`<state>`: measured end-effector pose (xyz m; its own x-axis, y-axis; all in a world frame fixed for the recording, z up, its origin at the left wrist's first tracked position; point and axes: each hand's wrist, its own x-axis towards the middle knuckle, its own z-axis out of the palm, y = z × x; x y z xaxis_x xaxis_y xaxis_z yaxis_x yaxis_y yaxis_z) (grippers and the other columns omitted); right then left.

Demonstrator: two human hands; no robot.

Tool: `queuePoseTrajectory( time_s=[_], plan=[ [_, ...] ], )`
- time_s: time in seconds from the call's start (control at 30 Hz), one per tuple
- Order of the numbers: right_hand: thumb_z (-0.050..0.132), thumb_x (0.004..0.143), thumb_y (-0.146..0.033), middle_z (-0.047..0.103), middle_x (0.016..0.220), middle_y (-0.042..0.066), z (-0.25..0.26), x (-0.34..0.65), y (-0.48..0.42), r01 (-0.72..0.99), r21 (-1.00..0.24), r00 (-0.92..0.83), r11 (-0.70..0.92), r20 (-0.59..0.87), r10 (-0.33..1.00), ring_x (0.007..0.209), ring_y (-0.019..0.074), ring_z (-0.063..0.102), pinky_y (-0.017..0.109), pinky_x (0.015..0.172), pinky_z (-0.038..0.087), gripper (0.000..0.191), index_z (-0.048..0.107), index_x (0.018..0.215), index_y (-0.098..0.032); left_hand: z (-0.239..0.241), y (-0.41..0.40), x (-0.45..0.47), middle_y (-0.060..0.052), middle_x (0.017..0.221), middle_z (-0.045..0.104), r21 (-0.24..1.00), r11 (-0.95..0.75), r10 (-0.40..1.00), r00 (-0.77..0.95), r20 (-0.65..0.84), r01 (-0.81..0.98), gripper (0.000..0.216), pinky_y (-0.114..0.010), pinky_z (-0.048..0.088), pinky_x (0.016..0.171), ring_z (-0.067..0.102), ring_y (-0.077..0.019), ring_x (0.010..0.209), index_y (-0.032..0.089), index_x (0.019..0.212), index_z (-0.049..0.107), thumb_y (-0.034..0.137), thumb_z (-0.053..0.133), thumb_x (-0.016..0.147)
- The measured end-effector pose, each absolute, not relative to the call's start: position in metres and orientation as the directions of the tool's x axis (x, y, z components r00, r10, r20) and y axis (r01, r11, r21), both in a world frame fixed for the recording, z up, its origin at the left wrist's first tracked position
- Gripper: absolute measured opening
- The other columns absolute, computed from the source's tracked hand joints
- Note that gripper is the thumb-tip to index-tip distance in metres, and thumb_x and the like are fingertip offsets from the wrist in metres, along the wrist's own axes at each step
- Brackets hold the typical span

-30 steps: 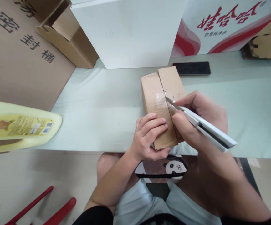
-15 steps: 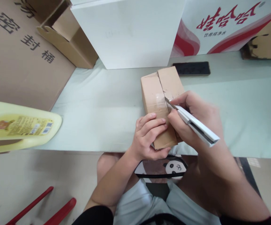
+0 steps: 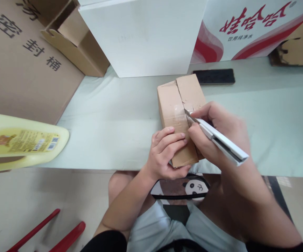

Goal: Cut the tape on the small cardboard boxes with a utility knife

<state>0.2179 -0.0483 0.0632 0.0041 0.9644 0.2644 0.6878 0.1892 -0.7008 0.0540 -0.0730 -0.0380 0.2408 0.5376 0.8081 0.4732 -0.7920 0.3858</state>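
Note:
A small brown cardboard box [image 3: 170, 101] lies on the table near its front edge, turned at a slant. A seam runs along its top, with clear tape across the middle. My left hand [image 3: 164, 150] grips the near left corner of the box, fingers on top and thumb below at the near end. In my right hand [image 3: 217, 129] is a white utility knife [image 3: 219, 140], held between thumb and fingers. Its blade tip touches the seam beside the tape. Part of the box's right side is hidden behind my right hand.
Behind the box lies a black phone [image 3: 214, 76]. A white carton [image 3: 143, 38] and a red-and-white carton [image 3: 219, 45] line the back. At left are a large cardboard box [image 3: 22, 84] and a yellow bottle [image 3: 22, 143]. Red legs [image 3: 67, 238] show on the floor.
The rear end of the utility knife has shifted slightly right and down. My left hand and the box have stayed in place.

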Motion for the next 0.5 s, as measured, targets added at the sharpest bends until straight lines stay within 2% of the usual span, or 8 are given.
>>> queuePoseTrajectory(
  time_s=[0.33, 0.5],
  plan=[
    [0.057, 0.069, -0.023, 0.054, 0.053, -0.005, 0.0650, 0.2175, -0.0500, 0.659, -0.727, 0.014, 0.193, 0.268, 0.963, 0.044, 0.0108, 0.043, 0.026, 0.044, 0.033, 0.010, 0.059, 0.078, -0.024, -0.0335, -0.0716, 0.0541, -0.009, 0.109, 0.079, 0.365, -0.777, 0.534, 0.228, 0.814, 0.513, 0.052, -0.049, 0.060, 0.100, 0.073, -0.0309, 0.115, 0.020, 0.126, 0.062, 0.061, 0.055, 0.093],
    [0.057, 0.070, -0.020, 0.057, 0.054, -0.005, 0.0680, 0.2173, -0.0512, 0.671, -0.716, 0.004, 0.191, 0.261, 0.965, 0.045, 0.0105, 0.046, 0.025, 0.045, 0.035, 0.010, 0.060, 0.079, -0.025, -0.0285, -0.0681, 0.0533, -0.008, 0.102, 0.081, 0.319, -0.788, 0.493, 0.229, 0.839, 0.527, 0.056, -0.047, 0.065, 0.087, 0.078, -0.0303, 0.098, 0.022, 0.125, 0.064, 0.063, 0.058, 0.086]
  ],
)
